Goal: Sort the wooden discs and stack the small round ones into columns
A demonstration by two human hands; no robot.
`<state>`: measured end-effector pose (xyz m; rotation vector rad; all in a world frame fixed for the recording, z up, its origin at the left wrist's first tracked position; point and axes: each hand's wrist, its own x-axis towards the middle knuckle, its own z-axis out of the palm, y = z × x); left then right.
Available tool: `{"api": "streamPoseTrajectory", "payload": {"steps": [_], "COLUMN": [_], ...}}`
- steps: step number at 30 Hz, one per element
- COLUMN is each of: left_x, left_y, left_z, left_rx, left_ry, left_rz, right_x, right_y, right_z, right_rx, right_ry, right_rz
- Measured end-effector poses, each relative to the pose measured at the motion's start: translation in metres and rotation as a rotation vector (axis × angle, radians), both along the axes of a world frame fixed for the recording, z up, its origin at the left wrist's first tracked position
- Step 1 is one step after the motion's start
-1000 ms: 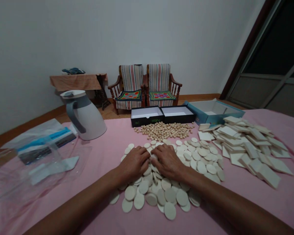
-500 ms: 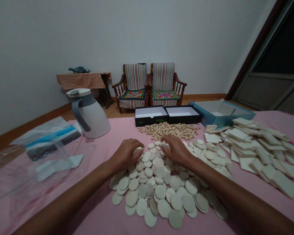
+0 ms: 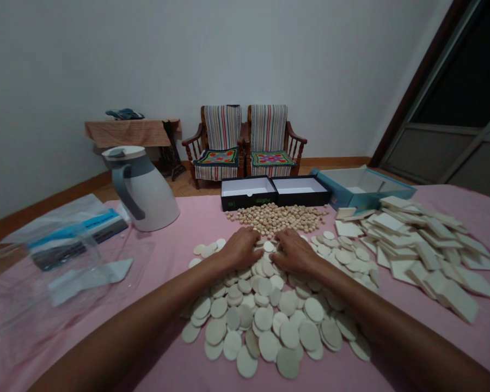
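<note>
Left hand [image 3: 242, 249] and right hand [image 3: 293, 251] amid pale discs [image 3: 264, 286]; grip unclear.

Illumination: dim, cool, diffuse. The far wall [image 3: 245, 54] renders muted grey; the upper door pane [image 3: 461, 87] at far right renders near black. Soft shadows lie on the pink cloth [image 3: 175, 245] beneath both forearms [image 3: 163, 305]. Clear plastic [image 3: 12, 305] at left carries faint reflections. Near discs [image 3: 269, 345] resolve clearly. Wide-angle distortion slants the jug [image 3: 153, 196] and door frame [image 3: 411, 81].

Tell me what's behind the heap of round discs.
Behind the round discs: small tan pieces, then two open black boxes. The left hand and right hand hide whatever lies directly beyond them.
</note>
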<state>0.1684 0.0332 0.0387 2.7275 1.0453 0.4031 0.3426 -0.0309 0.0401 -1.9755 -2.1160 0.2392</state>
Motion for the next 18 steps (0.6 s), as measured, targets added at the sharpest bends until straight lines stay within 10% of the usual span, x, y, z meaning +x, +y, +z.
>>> {"api": "streamPoseTrajectory", "payload": {"steps": [18], "left_x": [-0.076], "left_y": [-0.007], "left_z": [0.027], "left_rx": [-0.093], "left_ry": [0.054], "left_rz": [-0.039], "right_x": [-0.04], "right_y": [0.014], "right_z": [0.008], "right_rx": [0.149], "right_ry": [0.325], "right_rz": [0.522]}}
